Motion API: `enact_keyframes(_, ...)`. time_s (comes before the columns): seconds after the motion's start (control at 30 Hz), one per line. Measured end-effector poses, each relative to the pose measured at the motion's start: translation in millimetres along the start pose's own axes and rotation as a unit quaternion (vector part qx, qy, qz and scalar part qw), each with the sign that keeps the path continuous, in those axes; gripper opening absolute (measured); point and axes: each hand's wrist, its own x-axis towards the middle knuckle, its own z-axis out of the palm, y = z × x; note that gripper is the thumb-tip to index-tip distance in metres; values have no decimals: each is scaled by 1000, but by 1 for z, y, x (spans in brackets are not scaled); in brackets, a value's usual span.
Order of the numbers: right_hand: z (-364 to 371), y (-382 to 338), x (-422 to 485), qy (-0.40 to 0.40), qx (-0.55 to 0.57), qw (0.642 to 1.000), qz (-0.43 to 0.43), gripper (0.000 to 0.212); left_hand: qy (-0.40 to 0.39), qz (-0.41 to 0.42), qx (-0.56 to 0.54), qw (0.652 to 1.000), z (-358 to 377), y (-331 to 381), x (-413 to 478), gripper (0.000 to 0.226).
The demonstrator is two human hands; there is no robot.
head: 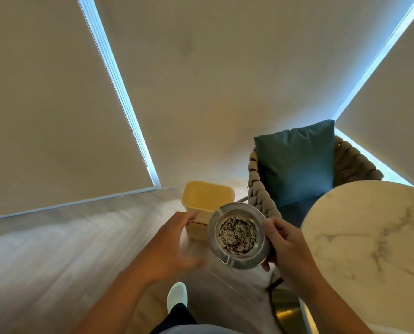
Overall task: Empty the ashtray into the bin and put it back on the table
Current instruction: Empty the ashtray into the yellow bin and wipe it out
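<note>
Held in the right hand (pixel 289 251), a round metal ashtray (pixel 240 236) is gripped by its rim, fingers (pixel 272 225) curled over the near-right edge and the thumb tucked beneath. It is kept roughly level in the air, with a bed of grey and black ash (pixel 237 233) seen in its well. The left hand (pixel 174 239) is stretched out open just to the left of the ashtray, palm turned inward and fingers spread and blurred, nothing being held by it.

Beyond and between the two hands, a yellow bin (pixel 207 196) is seen standing on the pale wood floor (pixel 56 249), its mouth open; the far edge of the ashtray overlaps its near wall in the view. To the right of the right hand, the round marble table (pixel 374 237) is seen, clear of the ashtray. Beyond that hand, a woven chair (pixel 257 189) is shown with a teal cushion (pixel 297 162) propped against its back. Below the left forearm, a white shoe (pixel 177 294) is planted on the floor. Drawn beige blinds (pixel 56 104) are seen past the bin.
</note>
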Motion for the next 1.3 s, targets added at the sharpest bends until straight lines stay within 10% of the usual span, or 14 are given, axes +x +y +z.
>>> enact_keyframes(0.77, 24, 180, 305, 71, 54, 993, 81, 30, -194, -2, 374, 907, 87, -285, 332, 148)
enact_keyframes(1.3, 67, 255, 367, 124, 102, 977, 142, 29, -267, 30, 354, 896, 96, -324, 357, 160)
